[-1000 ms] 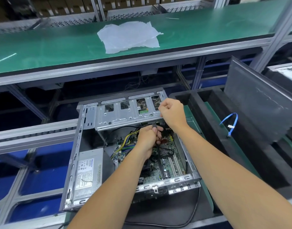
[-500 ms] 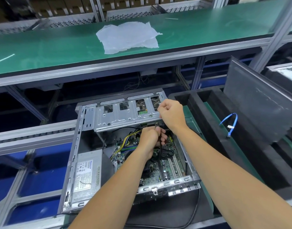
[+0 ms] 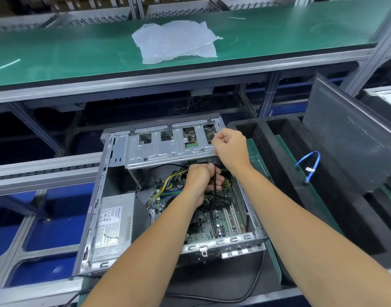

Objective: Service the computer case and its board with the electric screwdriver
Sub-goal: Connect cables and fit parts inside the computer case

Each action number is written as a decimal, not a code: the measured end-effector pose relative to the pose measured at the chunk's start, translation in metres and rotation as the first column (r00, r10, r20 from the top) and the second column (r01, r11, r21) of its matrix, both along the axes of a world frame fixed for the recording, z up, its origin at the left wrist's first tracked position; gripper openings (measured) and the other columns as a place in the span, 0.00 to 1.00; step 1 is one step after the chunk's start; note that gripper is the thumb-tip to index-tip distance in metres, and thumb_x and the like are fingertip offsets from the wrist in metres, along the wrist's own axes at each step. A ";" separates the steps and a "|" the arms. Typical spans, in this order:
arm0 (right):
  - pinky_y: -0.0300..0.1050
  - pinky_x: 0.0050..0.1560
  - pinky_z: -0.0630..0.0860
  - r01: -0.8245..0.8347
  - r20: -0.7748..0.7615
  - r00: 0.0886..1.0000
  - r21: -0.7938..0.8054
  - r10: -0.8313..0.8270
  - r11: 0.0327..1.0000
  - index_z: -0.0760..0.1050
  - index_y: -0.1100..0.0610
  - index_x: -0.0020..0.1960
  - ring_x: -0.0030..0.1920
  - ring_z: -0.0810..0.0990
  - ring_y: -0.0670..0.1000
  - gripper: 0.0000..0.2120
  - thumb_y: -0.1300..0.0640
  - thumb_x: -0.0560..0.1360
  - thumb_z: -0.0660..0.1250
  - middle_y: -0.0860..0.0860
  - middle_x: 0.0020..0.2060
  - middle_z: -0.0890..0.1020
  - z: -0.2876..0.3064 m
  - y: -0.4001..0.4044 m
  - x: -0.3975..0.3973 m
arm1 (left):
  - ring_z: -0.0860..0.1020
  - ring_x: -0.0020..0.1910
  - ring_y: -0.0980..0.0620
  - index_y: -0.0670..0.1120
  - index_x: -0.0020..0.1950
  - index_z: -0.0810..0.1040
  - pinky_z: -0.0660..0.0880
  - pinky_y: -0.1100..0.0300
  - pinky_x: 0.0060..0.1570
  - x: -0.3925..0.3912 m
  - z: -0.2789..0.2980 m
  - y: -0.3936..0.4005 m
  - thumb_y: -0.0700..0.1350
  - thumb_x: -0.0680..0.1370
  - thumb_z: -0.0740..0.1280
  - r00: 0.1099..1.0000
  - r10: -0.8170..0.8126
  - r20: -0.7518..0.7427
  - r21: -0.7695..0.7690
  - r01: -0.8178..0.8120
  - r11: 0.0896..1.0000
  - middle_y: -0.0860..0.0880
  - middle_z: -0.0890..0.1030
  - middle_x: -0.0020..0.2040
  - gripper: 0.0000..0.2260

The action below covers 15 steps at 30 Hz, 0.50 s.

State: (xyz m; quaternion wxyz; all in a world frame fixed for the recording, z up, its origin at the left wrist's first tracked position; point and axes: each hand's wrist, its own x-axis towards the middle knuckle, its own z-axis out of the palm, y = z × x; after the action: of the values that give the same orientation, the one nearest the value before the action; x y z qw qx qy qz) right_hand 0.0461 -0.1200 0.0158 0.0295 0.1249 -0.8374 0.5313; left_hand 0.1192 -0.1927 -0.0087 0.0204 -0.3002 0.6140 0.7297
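**Both hands working at a black cable inside the open computer case**

The left hand [image 3: 200, 185] is curling its fingers round a thin black cable [image 3: 214, 196], thumb on top, gripping it just below the plug end. The right hand [image 3: 231, 149] is closing into a fist just above and to the right of that grip, at the right end of the metal drive cage [image 3: 168, 149]; what its fingers are pinching cannot be told, as the hand is hiding it.

The computer case [image 3: 97, 196] is lying open on its side around both hands. The board [image 3: 212, 224] is sitting directly beneath the left hand's grip, with the cable trailing down over it. Yellow and black wires [image 3: 174, 177] are running just left of the grip, and the grey power supply [image 3: 114, 224] is lying further left and nearer the person.

Well to the right of the hands, a blue cable [image 3: 313, 165] is resting in a black foam tray [image 3: 278, 165]. Far beyond the grip, a crumpled plastic sheet [image 3: 174, 41] is lying on the green bench [image 3: 57, 52].
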 end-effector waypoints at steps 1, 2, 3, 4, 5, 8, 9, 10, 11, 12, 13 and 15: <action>0.54 0.44 0.78 -0.004 -0.004 1.000 0.003 0.004 1.000 0.78 0.66 0.39 0.40 0.80 0.63 0.06 0.67 0.73 0.63 0.63 0.33 0.80 0.000 0.000 0.000 | 0.76 0.25 0.51 0.38 0.38 0.76 0.79 0.59 0.29 -0.001 0.000 0.000 0.39 0.81 0.57 1.000 0.020 0.011 0.008 -0.021 1.000 0.45 0.79 0.26 0.15; 0.54 0.43 0.78 -0.008 -0.009 1.000 0.009 0.008 1.000 0.77 0.66 0.39 0.40 0.80 0.63 0.06 0.67 0.73 0.63 0.63 0.33 0.80 -0.001 0.000 0.000 | 0.76 0.24 0.51 0.38 0.37 0.76 0.79 0.59 0.28 -0.002 0.000 0.001 0.39 0.81 0.57 0.999 0.046 0.019 0.017 -0.046 0.999 0.45 0.79 0.25 0.15; 0.53 0.42 0.77 -0.013 -0.015 1.000 0.014 0.013 1.000 0.77 0.66 0.38 0.39 0.79 0.62 0.06 0.68 0.73 0.63 0.63 0.33 0.80 -0.002 0.000 0.000 | 0.76 0.24 0.50 0.38 0.37 0.77 0.78 0.59 0.27 -0.003 0.001 0.003 0.40 0.81 0.58 0.997 0.075 0.025 0.021 -0.075 0.997 0.45 0.79 0.25 0.15; 0.52 0.41 0.77 -0.022 -0.019 1.000 0.019 0.022 1.000 0.77 0.66 0.38 0.37 0.78 0.60 0.06 0.68 0.73 0.63 0.63 0.33 0.80 -0.002 -0.001 0.001 | 0.75 0.23 0.50 0.37 0.37 0.77 0.77 0.60 0.26 -0.004 0.001 0.005 0.40 0.81 0.59 0.994 0.108 0.029 0.021 -0.108 0.994 0.44 0.79 0.25 0.15; 0.51 0.40 0.77 -0.029 -0.021 0.999 0.025 0.030 0.999 0.76 0.66 0.37 0.35 0.77 0.58 0.06 0.68 0.72 0.63 0.62 0.32 0.80 -0.003 -0.001 0.002 | 0.74 0.22 0.51 0.37 0.37 0.76 0.76 0.60 0.25 -0.005 0.001 0.007 0.40 0.80 0.59 0.989 0.141 0.031 0.019 -0.142 0.990 0.44 0.78 0.24 0.14; 0.47 0.37 0.74 -0.037 -0.017 0.999 0.026 0.037 0.999 0.77 0.66 0.37 0.34 0.74 0.52 0.06 0.68 0.72 0.64 0.62 0.32 0.80 -0.002 -0.001 0.003 | 0.72 0.20 0.50 0.36 0.36 0.76 0.72 0.61 0.23 -0.008 0.001 0.013 0.39 0.78 0.61 0.975 0.217 0.038 -0.007 -0.217 0.976 0.44 0.77 0.23 0.13; 0.46 0.37 0.73 -0.038 -0.015 0.999 0.015 0.039 0.999 0.77 0.66 0.37 0.34 0.73 0.51 0.06 0.68 0.72 0.64 0.62 0.32 0.80 -0.002 0.000 0.003 | 0.72 0.20 0.50 0.36 0.36 0.77 0.71 0.61 0.22 -0.009 0.000 0.013 0.39 0.78 0.61 0.974 0.224 0.036 -0.025 -0.224 0.974 0.44 0.77 0.23 0.13; 0.44 0.36 0.71 -0.040 -0.009 0.999 0.002 0.040 0.999 0.77 0.67 0.37 0.34 0.73 0.51 0.06 0.68 0.72 0.64 0.63 0.32 0.79 -0.002 0.001 0.003 | 0.72 0.20 0.50 0.36 0.36 0.77 0.71 0.61 0.23 -0.009 0.000 0.013 0.39 0.78 0.61 0.973 0.229 0.035 -0.041 -0.228 0.973 0.44 0.77 0.23 0.13; 0.43 0.36 0.70 -0.040 -0.006 0.999 -0.007 0.040 0.999 0.77 0.67 0.37 0.34 0.73 0.51 0.07 0.69 0.72 0.63 0.63 0.32 0.79 -0.002 0.002 0.003 | 0.72 0.20 0.50 0.36 0.35 0.77 0.71 0.61 0.23 -0.010 -0.001 0.013 0.39 0.77 0.61 0.972 0.232 0.035 -0.054 -0.230 0.972 0.44 0.77 0.23 0.13; 0.43 0.35 0.69 -0.039 -0.005 0.999 -0.009 0.039 0.999 0.77 0.68 0.37 0.34 0.73 0.51 0.07 0.69 0.72 0.63 0.64 0.32 0.79 -0.002 0.002 0.003 | 0.72 0.20 0.50 0.37 0.35 0.77 0.71 0.61 0.22 -0.011 -0.001 0.013 0.39 0.77 0.61 0.971 0.237 0.036 -0.059 -0.234 0.970 0.44 0.77 0.23 0.13; 0.43 0.36 0.69 -0.037 -0.006 0.999 -0.010 0.037 0.999 0.77 0.68 0.37 0.35 0.73 0.52 0.07 0.69 0.72 0.63 0.64 0.33 0.79 -0.002 0.003 0.003 | 0.72 0.19 0.50 0.37 0.35 0.76 0.71 0.61 0.22 -0.011 -0.002 0.013 0.39 0.77 0.61 0.970 0.239 0.036 -0.061 -0.237 0.970 0.44 0.77 0.23 0.13; 0.45 0.36 0.70 -0.030 -0.009 0.999 -0.015 0.030 0.999 0.77 0.69 0.38 0.35 0.73 0.53 0.06 0.69 0.72 0.63 0.65 0.33 0.79 -0.003 0.003 0.002 | 0.72 0.19 0.51 0.37 0.35 0.76 0.70 0.61 0.22 -0.012 -0.002 0.014 0.39 0.78 0.61 0.971 0.237 0.030 -0.061 -0.235 0.970 0.45 0.76 0.22 0.13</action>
State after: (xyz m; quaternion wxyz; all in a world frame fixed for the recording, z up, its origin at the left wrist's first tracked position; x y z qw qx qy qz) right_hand 0.0485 -0.1168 0.0129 0.0262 0.1399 -0.8313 0.5373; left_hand 0.1068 -0.1786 -0.0103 -0.0636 -0.3850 0.5941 0.7034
